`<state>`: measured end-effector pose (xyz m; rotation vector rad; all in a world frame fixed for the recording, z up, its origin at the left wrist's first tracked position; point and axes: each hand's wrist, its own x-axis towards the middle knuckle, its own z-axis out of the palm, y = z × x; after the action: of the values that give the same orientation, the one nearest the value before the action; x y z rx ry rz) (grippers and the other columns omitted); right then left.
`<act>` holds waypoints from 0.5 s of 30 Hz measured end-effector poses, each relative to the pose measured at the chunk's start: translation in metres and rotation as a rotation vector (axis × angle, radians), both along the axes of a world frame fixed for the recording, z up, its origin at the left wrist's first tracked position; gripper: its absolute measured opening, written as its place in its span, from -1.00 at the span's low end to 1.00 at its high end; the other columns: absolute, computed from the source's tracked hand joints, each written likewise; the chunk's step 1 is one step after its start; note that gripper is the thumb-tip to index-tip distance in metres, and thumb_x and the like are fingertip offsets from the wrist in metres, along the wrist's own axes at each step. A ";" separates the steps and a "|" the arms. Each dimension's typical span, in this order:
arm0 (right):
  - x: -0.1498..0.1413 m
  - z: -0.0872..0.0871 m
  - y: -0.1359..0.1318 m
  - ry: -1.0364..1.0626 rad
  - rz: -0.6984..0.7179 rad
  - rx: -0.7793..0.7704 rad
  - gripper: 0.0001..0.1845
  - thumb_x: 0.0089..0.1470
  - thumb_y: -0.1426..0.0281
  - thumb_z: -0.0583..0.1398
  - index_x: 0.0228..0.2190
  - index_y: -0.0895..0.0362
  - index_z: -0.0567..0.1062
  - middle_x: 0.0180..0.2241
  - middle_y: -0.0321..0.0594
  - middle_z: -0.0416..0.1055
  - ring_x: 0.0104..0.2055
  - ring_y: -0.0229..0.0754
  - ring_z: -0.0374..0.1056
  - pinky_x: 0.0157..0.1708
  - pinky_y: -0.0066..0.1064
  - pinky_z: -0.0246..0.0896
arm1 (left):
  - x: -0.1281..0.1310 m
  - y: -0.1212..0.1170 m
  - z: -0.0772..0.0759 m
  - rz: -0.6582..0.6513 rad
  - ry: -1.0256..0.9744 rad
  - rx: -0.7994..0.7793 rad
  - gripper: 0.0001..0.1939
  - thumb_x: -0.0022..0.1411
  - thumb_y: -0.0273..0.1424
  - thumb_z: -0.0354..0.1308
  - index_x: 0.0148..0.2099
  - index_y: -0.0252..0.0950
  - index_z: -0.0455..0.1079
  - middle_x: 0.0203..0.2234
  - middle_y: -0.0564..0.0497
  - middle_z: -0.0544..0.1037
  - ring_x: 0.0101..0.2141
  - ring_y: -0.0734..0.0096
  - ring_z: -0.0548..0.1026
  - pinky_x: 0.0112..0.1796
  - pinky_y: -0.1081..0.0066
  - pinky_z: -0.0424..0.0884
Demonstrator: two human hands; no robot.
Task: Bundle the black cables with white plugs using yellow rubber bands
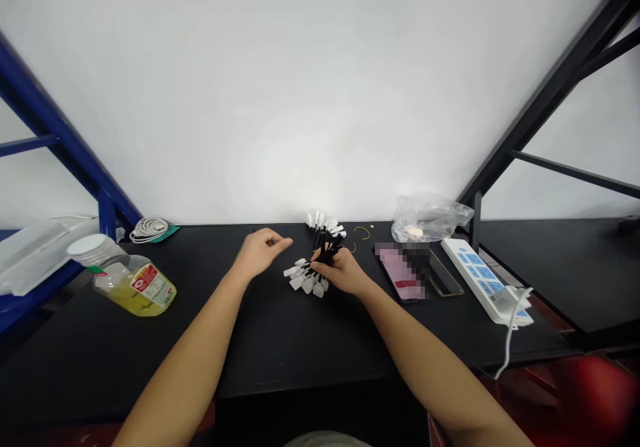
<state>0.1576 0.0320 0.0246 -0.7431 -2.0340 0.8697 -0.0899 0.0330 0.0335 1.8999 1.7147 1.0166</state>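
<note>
Black cables w/ white ends [327, 250] gripped in R hand [340, 268], L hand [263, 250] empty, half-open nearby

Blurred red shape [590, 394], lower right

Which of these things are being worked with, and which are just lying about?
Being worked with:
Bundle of black leads with white ends, in the right hand

Apparently just lying about:
Jar with yellow contents
Coiled white cable
Two phones
Power strip
Clear plastic bag
</note>
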 end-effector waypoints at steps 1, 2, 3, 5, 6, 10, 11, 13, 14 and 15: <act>0.000 0.000 0.000 -0.006 -0.001 0.006 -0.77 0.17 0.23 0.23 -0.34 0.13 0.57 -0.41 -0.23 0.46 -0.34 -0.20 0.39 -0.29 -0.39 0.31 | -0.012 0.002 0.002 0.137 0.119 -0.006 -0.57 0.19 0.04 0.13 -0.36 -0.23 0.52 -0.30 -0.08 0.59 -0.31 0.25 0.50 -0.32 0.36 0.36; 0.001 -0.001 0.001 -0.013 0.000 0.010 -0.78 0.18 0.24 0.23 -0.34 0.13 0.57 -0.40 -0.23 0.47 -0.33 -0.20 0.40 -0.28 -0.39 0.31 | -0.025 0.003 0.003 0.242 0.231 -0.078 -0.57 0.19 0.05 0.12 -0.34 -0.21 0.53 -0.26 -0.10 0.60 -0.25 0.16 0.51 -0.30 0.33 0.36; 0.001 -0.001 0.001 -0.019 -0.001 0.015 -0.79 0.18 0.25 0.22 -0.34 0.13 0.57 -0.40 -0.23 0.47 -0.32 -0.19 0.40 -0.27 -0.39 0.30 | -0.037 0.005 0.003 0.314 0.313 -0.180 -0.57 0.16 0.06 0.13 -0.31 -0.19 0.53 -0.22 -0.11 0.61 -0.21 0.09 0.52 -0.29 0.30 0.37; 0.001 -0.001 0.001 -0.025 -0.007 0.024 -0.80 0.18 0.26 0.22 -0.34 0.12 0.56 -0.40 -0.24 0.48 -0.31 -0.19 0.41 -0.25 -0.38 0.30 | -0.057 0.008 0.000 0.365 0.413 -0.402 -0.61 0.09 0.02 0.19 -0.29 -0.19 0.54 -0.23 -0.14 0.62 -0.19 0.00 0.54 -0.28 0.28 0.37; 0.001 -0.001 0.001 -0.025 -0.011 0.028 -0.81 0.18 0.27 0.22 -0.34 0.12 0.56 -0.40 -0.24 0.48 -0.30 -0.18 0.41 -0.25 -0.38 0.30 | -0.064 0.010 -0.003 0.362 0.436 -0.486 -0.64 0.08 -0.01 0.21 -0.30 -0.19 0.55 -0.25 -0.15 0.63 -0.19 -0.02 0.55 -0.29 0.27 0.37; 0.000 -0.001 0.001 -0.028 -0.014 0.029 -0.82 0.19 0.27 0.22 -0.34 0.12 0.56 -0.39 -0.25 0.48 -0.30 -0.19 0.42 -0.24 -0.39 0.30 | -0.067 0.014 -0.011 0.318 0.425 -0.483 -0.78 0.05 -0.17 0.21 -0.37 -0.18 0.56 -0.33 -0.11 0.63 -0.23 0.03 0.56 -0.33 0.32 0.34; 0.000 -0.001 0.001 -0.028 -0.014 0.029 -0.82 0.19 0.28 0.22 -0.34 0.12 0.56 -0.39 -0.25 0.49 -0.30 -0.20 0.42 -0.24 -0.39 0.30 | -0.062 0.014 -0.010 0.284 0.383 -0.416 -0.79 0.06 -0.19 0.20 -0.39 -0.20 0.55 -0.37 -0.09 0.62 -0.27 0.08 0.56 -0.35 0.34 0.33; 0.000 -0.001 0.001 -0.025 -0.016 0.030 -0.82 0.18 0.28 0.22 -0.33 0.12 0.56 -0.38 -0.25 0.49 -0.29 -0.20 0.42 -0.24 -0.40 0.30 | -0.046 0.010 -0.007 0.150 0.227 -0.270 -0.77 0.10 -0.19 0.18 -0.42 -0.23 0.50 -0.48 -0.03 0.58 -0.38 0.23 0.52 -0.39 0.39 0.31; 0.000 -0.001 0.001 -0.020 -0.019 0.031 -0.83 0.18 0.29 0.23 -0.33 0.12 0.57 -0.37 -0.25 0.50 -0.29 -0.20 0.42 -0.23 -0.40 0.30 | -0.037 0.008 -0.004 0.061 0.121 -0.204 -0.75 0.12 -0.17 0.18 -0.43 -0.25 0.47 -0.52 0.01 0.55 -0.44 0.30 0.49 -0.41 0.42 0.30; 0.000 -0.002 0.001 -0.014 -0.022 0.031 -0.83 0.18 0.29 0.23 -0.32 0.12 0.57 -0.36 -0.25 0.50 -0.29 -0.20 0.42 -0.23 -0.40 0.30 | -0.027 0.004 -0.002 -0.031 0.012 -0.159 -0.73 0.13 -0.15 0.19 -0.42 -0.26 0.45 -0.56 0.03 0.52 -0.49 0.36 0.46 -0.44 0.44 0.28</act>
<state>0.1578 0.0334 0.0228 -0.7549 -2.0431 0.8215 -0.1167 0.0370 0.0319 1.8291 1.7129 0.8328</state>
